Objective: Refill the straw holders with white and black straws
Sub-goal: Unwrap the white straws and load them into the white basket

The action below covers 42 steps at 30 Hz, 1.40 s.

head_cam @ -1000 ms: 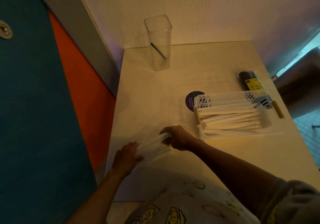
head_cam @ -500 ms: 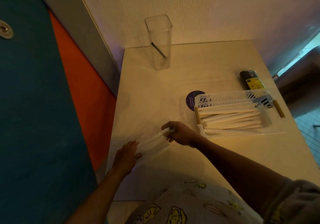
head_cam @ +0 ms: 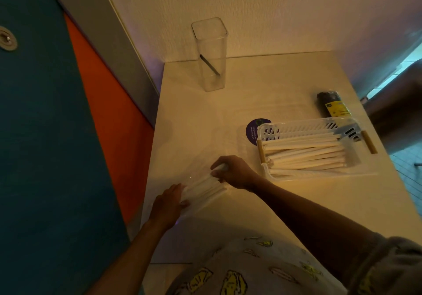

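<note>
I see both hands gripping bundle of white paper straws (head_cam: 205,187), seemingly plastic-wrapped, near surface's (head_cam: 196,123) left front edge: left hand (head_cam: 167,205) one end, right hand (head_cam: 235,172) other.

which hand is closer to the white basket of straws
Right. The right hand grips the far end of the straw bundle, just left of the white basket. The left hand holds the bundle's near end, farther away.

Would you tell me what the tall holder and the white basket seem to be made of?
Holder: clear, glossy, probably acrylic or other hard plastic; the wall and a black straw show through it. Basket: white moulded plastic, judging by its slotted walls.
</note>
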Each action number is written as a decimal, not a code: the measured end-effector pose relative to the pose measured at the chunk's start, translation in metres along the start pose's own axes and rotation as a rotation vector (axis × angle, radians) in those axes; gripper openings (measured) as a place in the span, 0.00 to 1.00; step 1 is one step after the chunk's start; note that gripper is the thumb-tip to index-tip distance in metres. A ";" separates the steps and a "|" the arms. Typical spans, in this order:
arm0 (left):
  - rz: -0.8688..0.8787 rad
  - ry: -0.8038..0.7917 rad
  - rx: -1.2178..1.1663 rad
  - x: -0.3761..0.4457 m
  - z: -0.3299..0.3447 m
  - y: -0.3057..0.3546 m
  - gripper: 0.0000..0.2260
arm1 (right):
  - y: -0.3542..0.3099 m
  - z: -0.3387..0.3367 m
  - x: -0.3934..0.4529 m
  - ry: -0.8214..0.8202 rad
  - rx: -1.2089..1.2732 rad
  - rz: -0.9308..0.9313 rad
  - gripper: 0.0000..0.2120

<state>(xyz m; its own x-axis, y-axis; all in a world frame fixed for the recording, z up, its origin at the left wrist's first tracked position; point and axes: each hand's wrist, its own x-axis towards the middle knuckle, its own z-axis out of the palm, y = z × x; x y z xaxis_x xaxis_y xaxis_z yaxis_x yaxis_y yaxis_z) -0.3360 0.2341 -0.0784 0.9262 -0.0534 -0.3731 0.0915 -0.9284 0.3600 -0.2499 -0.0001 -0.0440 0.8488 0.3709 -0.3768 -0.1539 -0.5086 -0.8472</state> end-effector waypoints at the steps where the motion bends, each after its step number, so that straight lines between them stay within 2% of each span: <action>1: -0.008 -0.002 -0.003 0.000 -0.001 -0.001 0.21 | -0.001 -0.002 0.001 0.013 0.011 0.003 0.09; 10: -0.051 -0.002 -0.068 -0.002 -0.006 0.002 0.21 | -0.004 -0.008 0.004 0.155 0.346 0.120 0.11; 14: -0.067 0.007 -0.109 -0.002 -0.007 0.007 0.22 | -0.014 -0.008 0.002 0.183 0.695 0.197 0.16; 18: -0.076 0.010 -0.137 -0.002 -0.007 0.013 0.23 | -0.020 0.002 0.001 0.089 1.002 0.332 0.16; 22: -0.071 0.003 -0.166 -0.003 -0.008 0.018 0.23 | -0.026 0.016 0.002 0.097 1.003 0.401 0.17; 26: -0.091 -0.012 -0.165 -0.002 -0.010 0.020 0.25 | -0.036 0.017 0.003 0.230 0.921 0.255 0.05; 30: -0.105 -0.006 -0.146 -0.002 -0.008 0.019 0.23 | -0.048 0.002 0.003 0.355 0.840 0.148 0.05; 34: -0.083 0.002 -0.117 -0.001 -0.004 0.013 0.15 | -0.057 -0.020 0.006 0.438 0.808 0.091 0.06; 37: -0.080 -0.003 -0.111 0.000 -0.003 0.011 0.15 | -0.064 -0.035 0.008 0.499 0.769 0.058 0.07; 42: -0.083 0.010 -0.075 0.002 0.000 0.011 0.16 | -0.089 -0.063 0.005 0.486 0.778 -0.075 0.04</action>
<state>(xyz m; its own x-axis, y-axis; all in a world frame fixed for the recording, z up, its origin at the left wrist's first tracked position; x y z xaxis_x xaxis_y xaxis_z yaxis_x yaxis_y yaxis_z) -0.3333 0.2240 -0.0753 0.9177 0.0266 -0.3963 0.1949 -0.8995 0.3911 -0.1999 -0.0024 0.0531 0.9624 -0.0754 -0.2610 -0.2372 0.2354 -0.9425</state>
